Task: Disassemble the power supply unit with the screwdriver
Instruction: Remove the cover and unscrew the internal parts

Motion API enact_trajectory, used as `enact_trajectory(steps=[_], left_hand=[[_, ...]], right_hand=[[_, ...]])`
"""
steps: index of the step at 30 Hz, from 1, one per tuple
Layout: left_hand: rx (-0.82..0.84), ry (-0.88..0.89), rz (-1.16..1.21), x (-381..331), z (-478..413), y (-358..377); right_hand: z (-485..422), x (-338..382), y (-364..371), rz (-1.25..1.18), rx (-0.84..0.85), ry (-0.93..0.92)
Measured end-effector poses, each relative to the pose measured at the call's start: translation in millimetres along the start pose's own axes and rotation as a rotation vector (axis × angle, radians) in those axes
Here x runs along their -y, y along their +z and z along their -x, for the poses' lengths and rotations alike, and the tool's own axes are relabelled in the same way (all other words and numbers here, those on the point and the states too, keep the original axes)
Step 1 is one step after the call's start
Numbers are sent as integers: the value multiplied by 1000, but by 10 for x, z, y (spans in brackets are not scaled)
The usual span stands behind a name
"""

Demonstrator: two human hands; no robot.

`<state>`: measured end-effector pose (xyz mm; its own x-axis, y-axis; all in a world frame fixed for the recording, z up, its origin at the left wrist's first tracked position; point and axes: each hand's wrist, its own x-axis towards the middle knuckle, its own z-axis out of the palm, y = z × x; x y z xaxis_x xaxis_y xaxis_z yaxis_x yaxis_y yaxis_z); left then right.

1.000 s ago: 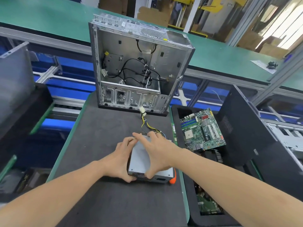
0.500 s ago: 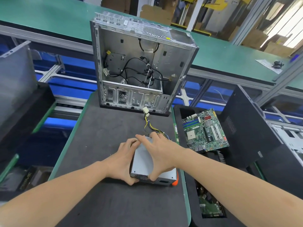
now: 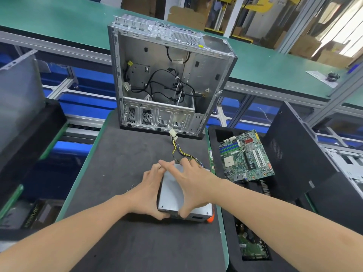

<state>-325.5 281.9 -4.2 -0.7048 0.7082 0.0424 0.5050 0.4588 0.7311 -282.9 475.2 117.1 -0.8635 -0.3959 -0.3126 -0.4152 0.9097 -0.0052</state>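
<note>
An electronics teardown workshop: green conveyor benches [image 3: 275,63], gutted PC case [image 3: 169,75], loose motherboard [image 3: 245,156].

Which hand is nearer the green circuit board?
Right. The right hand grips the power supply beside the circuit board; the left hand grips its opposite side, farther off.

The dark grey tabletop [image 3: 117,163] has a green rim. An open metal case [image 3: 155,61] stands upright at its far edge. Toward the right edge lies the grey power supply [image 3: 170,191], its yellow and black wires [image 3: 176,148] trailing across the mat toward the case. An orange thing [image 3: 210,218], mostly hidden, pokes out at the supply's near right corner.
</note>
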Motion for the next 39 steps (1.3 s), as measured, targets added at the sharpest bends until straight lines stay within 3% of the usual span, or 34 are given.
enact_trajectory(steps=[4, 10, 18, 23, 25, 28, 34, 37, 39], left_hand=[[35, -13, -45, -25, -24, 3], [83, 12, -101, -47, -51, -3], [104, -19, -131, -71, -53, -64], [250, -45, -161, -145, -87, -285], [276, -36, -181, -294, -164, -388], [276, 57, -380, -641, -360, -401], [328, 176, -790, -1243, -682, 23], [348, 139, -833, -1367, -764, 165], [384, 110, -845, -1407, -810, 193]], right_hand=[[-49, -61, -61, -13, 65, -18], [23, -23, 68, 12, -11, 16], [3, -140, 57, -54, 18, 2], [161, -487, 5, -568, -37, 186], [264, -689, 54, -667, -100, 332], [430, -876, 249, -769, -31, 437], [672, -956, 591, -1043, 10, 285], [747, -963, 746, -1093, 76, 149], [766, -957, 871, -1025, 15, 73]])
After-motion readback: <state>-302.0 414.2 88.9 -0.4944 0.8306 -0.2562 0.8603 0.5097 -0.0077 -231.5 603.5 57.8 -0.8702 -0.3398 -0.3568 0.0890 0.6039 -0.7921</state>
